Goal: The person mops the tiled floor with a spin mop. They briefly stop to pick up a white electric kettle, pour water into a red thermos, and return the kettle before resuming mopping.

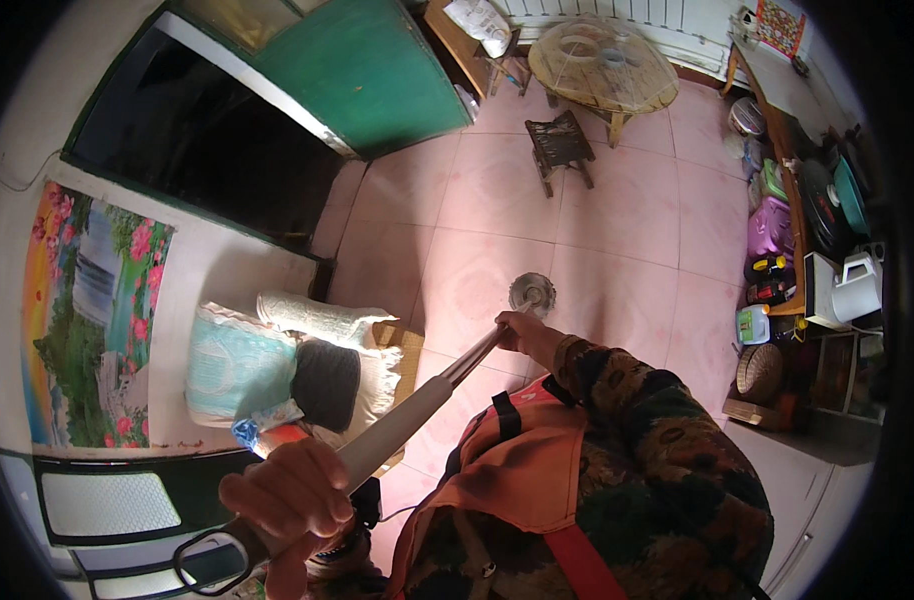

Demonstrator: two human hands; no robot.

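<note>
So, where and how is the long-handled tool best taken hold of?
I would take the long-handled tool by its pole in two spaced grips: left hand at the upper end near the loop, right hand from the right side on the thinner shaft. The pole is long and straight and slants away toward the round head, so this should steady it.

Mop head (533,294): mid-scene, at the far end of the pole (412,412).
Stool (559,146): far, just nearside of the round table (557,93).
Food cover (609,55): on that table.
Door (367,75): far left, right of the doorway (197,130).
Wall poster (107,330): left of the pillows (239,360).
</note>
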